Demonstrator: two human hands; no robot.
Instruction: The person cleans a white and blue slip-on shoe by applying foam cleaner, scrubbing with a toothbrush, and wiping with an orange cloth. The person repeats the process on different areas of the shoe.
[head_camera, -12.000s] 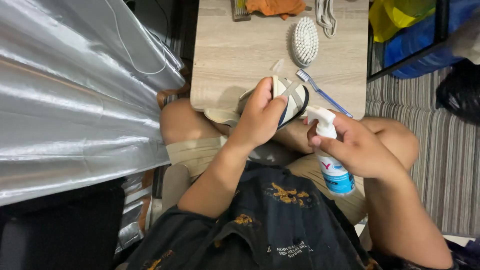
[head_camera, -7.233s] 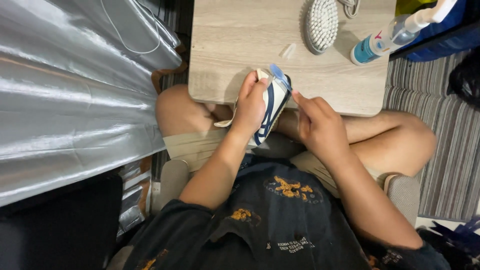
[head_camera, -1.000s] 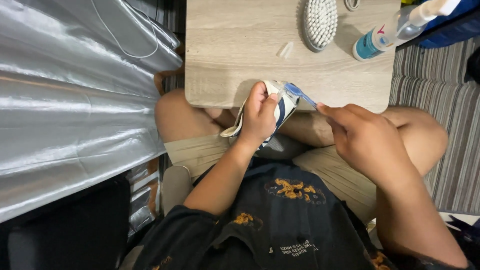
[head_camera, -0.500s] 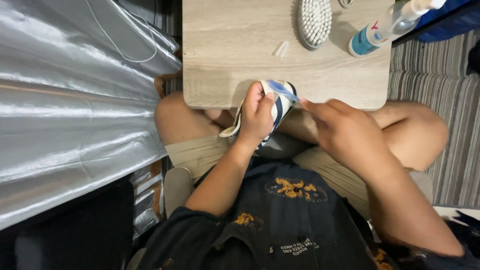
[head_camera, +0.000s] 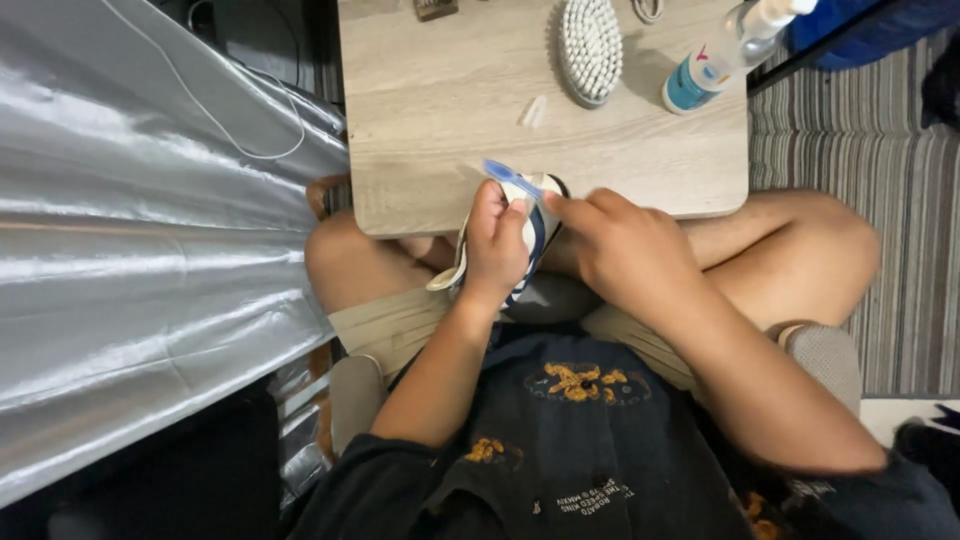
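Over lap: left hand (head_camera: 497, 240) clamped on shoe (head_camera: 535, 235), right hand (head_camera: 625, 255) gripping toothbrush (head_camera: 510, 178).

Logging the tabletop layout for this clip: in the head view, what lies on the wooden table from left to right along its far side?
Small dark object at the top edge → small clear cap → white oval brush → spray bottle.

Even, fairly bright indoor light falls from above. The silver sheet (head_camera: 150, 260) shows streaky glare. The right hand (head_camera: 630, 255) is slightly motion-blurred. The bottom-left corner is dark, and the brush (head_camera: 590, 45) casts a soft shadow.
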